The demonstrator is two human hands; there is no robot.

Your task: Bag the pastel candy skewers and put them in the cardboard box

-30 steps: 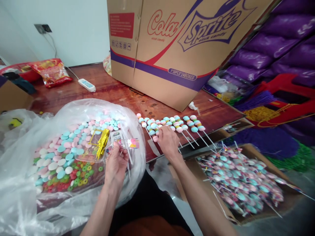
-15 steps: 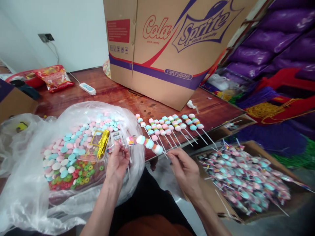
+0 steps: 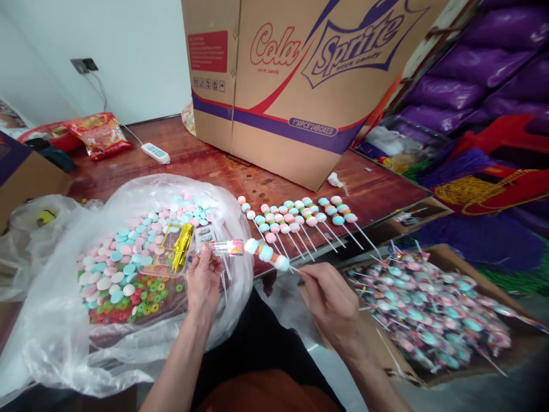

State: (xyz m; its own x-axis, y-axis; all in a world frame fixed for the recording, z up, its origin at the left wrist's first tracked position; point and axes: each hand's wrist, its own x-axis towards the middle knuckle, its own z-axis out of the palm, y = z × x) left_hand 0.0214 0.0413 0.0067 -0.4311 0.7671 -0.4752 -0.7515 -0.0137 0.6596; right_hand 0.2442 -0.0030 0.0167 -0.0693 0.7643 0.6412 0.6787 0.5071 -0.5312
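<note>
At red-brown table [image 3: 210, 165], our left hand [image 3: 204, 284] pinches printed clear-plastic sleeve [image 3: 228, 248], right hand [image 3: 333, 293] pastel round-candy skewer [image 3: 266, 253]; best held aligned.

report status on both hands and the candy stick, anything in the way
Left hand pinching printed wrapper. Right hand gripping candy stick by its bare end. Candied tip at wrapper's end, unclear whether inside. Nothing seen blocking.

Left of centre, the left hand [image 3: 205, 279] pinches, the left forearm [image 3: 182, 355] slanting from the bottom edge; right of centre, the right hand [image 3: 329, 300] curls in a pinch, the right forearm [image 3: 377, 375] angling from lower right.
</note>
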